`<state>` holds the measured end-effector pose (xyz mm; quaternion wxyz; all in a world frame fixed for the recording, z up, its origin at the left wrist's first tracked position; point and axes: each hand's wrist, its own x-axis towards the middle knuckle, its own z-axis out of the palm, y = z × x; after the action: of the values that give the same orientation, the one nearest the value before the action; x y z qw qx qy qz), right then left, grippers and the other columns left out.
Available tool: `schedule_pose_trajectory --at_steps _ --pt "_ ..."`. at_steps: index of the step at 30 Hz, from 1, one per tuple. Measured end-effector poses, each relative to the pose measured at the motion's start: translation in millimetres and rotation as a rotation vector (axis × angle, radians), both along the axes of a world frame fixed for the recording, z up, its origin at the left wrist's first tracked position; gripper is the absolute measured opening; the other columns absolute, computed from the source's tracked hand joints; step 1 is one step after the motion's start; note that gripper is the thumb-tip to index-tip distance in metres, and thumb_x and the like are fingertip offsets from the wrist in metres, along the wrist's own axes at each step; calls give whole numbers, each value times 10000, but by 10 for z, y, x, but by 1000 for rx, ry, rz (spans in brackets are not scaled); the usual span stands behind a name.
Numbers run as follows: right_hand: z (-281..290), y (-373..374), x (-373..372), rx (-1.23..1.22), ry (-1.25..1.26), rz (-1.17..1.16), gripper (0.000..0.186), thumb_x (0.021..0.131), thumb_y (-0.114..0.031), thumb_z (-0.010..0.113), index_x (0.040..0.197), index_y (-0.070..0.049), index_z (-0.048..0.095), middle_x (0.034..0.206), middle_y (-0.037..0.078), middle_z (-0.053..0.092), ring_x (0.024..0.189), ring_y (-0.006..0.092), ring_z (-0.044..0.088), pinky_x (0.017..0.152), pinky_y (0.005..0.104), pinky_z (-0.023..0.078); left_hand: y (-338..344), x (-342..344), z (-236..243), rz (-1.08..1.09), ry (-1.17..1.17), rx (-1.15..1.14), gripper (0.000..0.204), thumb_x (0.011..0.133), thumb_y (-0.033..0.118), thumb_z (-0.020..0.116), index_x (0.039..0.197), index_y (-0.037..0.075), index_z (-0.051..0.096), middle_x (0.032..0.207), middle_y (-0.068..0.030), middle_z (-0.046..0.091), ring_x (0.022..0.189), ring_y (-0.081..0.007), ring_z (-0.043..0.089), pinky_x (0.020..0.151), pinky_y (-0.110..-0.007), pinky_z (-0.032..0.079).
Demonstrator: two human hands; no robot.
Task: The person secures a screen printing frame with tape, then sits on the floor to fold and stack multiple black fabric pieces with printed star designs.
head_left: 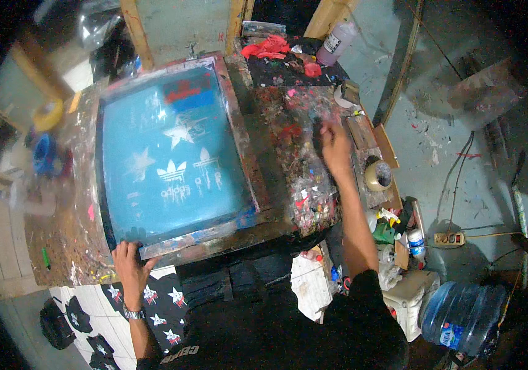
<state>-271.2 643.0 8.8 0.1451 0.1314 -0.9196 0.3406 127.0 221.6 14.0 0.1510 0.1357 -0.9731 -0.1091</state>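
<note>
A screen-printing frame (177,154) with a light-blue mesh, white stars and logo shapes, and red and blue patches lies on the stained worktable (60,234). My left hand (129,262) is closed on the frame's near left corner. To the right of the frame, my right hand (336,148) hangs over a paint-crusted board (301,185), fingers curled; whatever they hold, if anything, I cannot make out.
A pink bottle (335,43) and red rags (264,48) sit at the back, tape rolls (47,114) (378,175) at both sides. Star-printed black cloths (171,336) lie below. A water jug (464,314) and power strip (449,238) are at lower right.
</note>
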Motion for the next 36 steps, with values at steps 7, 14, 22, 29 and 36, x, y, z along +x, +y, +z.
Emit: schedule_pose_trajectory --at_steps 7,14,22,29,36 --pt "-458 246 -1169 207 -278 29 137 852 -106 723 898 -3 644 802 108 680 693 216 653 665 381 522 -26 13 -53 -12 33 -79 607 643 451 843 1018 28 622 940 -137 506 934 -345 506 829 -448 396" --pt "-543 406 -1389 76 -419 208 114 857 8 671 960 -14 630 824 70 682 632 140 634 517 309 524 -55 19 -121 -8 22 -115 629 645 471 816 1043 24 622 940 -134 496 937 -345 506 840 -455 398" --pt "-19 412 -1543 -176 -789 260 207 798 -36 701 987 29 645 851 145 710 688 226 704 561 351 586 -86 18 -146 1 -47 -88 647 611 438 834 1064 33 612 934 -129 501 923 -342 507 843 -455 396" --pt "-188 467 -1530 -196 -918 245 114 856 -47 669 949 14 643 820 114 691 680 213 691 580 334 585 -143 71 -235 -2 -116 -149 674 536 378 875 1067 54 616 935 -123 516 933 -348 521 844 -475 406" --pt "-350 403 -1451 -72 -816 292 118 859 -36 639 974 -17 631 842 94 686 703 188 674 602 328 567 -306 273 -499 -47 -75 -288 658 483 300 883 1047 86 619 918 -109 535 909 -342 541 840 -479 422"
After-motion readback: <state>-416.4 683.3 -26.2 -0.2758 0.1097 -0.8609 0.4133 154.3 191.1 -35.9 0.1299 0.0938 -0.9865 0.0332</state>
